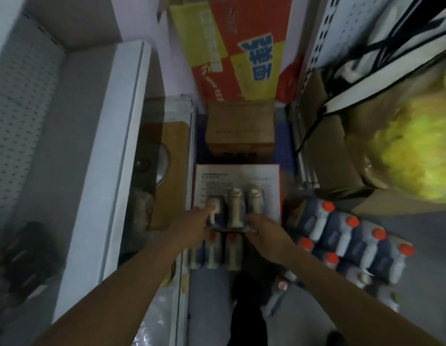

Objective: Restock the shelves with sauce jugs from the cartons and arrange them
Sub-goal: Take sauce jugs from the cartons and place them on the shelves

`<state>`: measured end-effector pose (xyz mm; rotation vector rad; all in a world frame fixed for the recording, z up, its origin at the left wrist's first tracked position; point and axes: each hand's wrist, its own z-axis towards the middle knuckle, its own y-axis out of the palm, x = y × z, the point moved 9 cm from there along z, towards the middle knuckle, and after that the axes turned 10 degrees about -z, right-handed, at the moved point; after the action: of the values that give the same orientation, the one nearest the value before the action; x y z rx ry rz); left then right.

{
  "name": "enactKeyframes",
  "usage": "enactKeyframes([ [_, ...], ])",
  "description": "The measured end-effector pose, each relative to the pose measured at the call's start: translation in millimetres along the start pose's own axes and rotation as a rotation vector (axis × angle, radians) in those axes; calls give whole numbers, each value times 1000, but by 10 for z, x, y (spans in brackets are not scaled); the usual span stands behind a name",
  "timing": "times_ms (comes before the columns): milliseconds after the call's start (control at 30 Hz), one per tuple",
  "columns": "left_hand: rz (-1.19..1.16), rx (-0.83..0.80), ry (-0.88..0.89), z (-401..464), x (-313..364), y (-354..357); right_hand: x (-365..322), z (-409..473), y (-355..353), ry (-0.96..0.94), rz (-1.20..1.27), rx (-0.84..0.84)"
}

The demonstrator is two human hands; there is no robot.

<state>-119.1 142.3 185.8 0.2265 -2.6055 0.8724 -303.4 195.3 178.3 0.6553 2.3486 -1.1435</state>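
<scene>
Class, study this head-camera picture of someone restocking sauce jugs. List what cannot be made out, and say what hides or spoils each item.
Head view only:
- Print on the white carton flap: blurred, too small.
- Right hand fingertips: hidden behind the jugs.
- Left hand grip: blurred, unclear.
- Yellow mass on the right: motion blur, cut by the edge.
- Dark object at lower left: too dim.

Dim narrow aisle: grey floor (212, 295), white pegboard shelf (29, 101) left, pegboard (341, 33) right, pale wall (167, 58) behind.

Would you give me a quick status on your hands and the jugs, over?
Left hand and right hand both at the open carton, on the jugs. Grips blurred. More jugs lying on the right. Nothing blocking.
</scene>
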Motion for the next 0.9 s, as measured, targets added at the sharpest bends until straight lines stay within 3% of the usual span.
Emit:
enactKeyframes([
  [133,71,-39,47,871,-551,37,78,884,734,34,32,-52],
  [333,356,-92,134,1898,-1138,321,266,1784,1533,103,-2,-54],
  [467,505,-151,276,2317,-1253,504,384,1958,1820,167,69,-30],
  [667,784,-95,499,2654,-1090,508,433,2038,2011,154,40,-29],
  [800,655,-81,492,2597,-1142,450,324,2059,2095,210,29,16],
  [900,295,-118,378,2478,-1520,501,313,2086,2118,249,119,68],
])
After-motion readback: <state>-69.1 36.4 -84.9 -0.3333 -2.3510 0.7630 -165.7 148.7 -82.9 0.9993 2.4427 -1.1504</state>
